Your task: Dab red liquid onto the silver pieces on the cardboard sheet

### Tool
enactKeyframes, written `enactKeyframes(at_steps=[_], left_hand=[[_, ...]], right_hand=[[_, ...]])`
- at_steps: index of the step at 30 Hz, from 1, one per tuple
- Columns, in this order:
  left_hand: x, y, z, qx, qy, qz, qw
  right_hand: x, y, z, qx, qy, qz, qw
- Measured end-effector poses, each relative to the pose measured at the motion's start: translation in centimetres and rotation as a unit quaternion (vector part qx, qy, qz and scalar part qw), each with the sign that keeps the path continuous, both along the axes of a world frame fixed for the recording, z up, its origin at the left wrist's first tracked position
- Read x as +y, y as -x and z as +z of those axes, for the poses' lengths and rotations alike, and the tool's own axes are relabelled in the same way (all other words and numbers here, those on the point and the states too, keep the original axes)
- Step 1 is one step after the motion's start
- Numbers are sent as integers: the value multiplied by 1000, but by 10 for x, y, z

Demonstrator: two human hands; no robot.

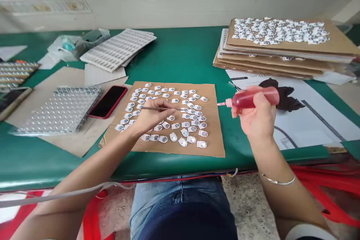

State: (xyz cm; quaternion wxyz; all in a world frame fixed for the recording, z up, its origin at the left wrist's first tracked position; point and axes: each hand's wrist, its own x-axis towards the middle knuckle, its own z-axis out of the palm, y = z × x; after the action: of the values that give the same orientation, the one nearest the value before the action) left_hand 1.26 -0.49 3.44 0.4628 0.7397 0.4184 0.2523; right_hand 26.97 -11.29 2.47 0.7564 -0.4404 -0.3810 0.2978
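A brown cardboard sheet (221, 135) lies on the table, covered with several rows of small white tabs (203, 134), each bearing a round silvery disc. Above its middle, my left hand (154, 114) pinches a thin dark stick-like tool (150, 108), whose tip reaches the tabs at the centre right; the exact kind of tool does not show. My right hand (257, 114) is wrapped around a squeeze bottle (253, 98) of red liquid. The bottle is tilted sideways, its narrow nozzle pointing left over the sheet's right edge, apart from the tabs.
At the back right rises a stack of cardboard sheets (336, 43) bearing more tabs. White printed paper with a dark cloth (285, 95) lies below it. To the left are a red-edged phone (109, 101), a clear bumpy tray (62, 110), white slotted trays (118, 48) and a plastic bag (63, 47).
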Motion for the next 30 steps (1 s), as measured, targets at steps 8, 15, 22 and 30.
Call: enactKeyframes(at_steps=[8, 15, 22, 30], left_hand=[[-18, -31, -18, 47, -35, -48, 997], [-36, -37, -34, 31, -132, -128, 983], [-37, -29, -38, 15, -172, -186, 967], [-34, -32, -45, 15, -192, -195, 962]], right_hand=[[49, 3, 14, -37, 5, 90, 995], [52, 7, -11, -27, 12, 31, 999], [46, 8, -15, -50, 40, -1, 998], [44, 11, -20, -105, 49, 3, 993]])
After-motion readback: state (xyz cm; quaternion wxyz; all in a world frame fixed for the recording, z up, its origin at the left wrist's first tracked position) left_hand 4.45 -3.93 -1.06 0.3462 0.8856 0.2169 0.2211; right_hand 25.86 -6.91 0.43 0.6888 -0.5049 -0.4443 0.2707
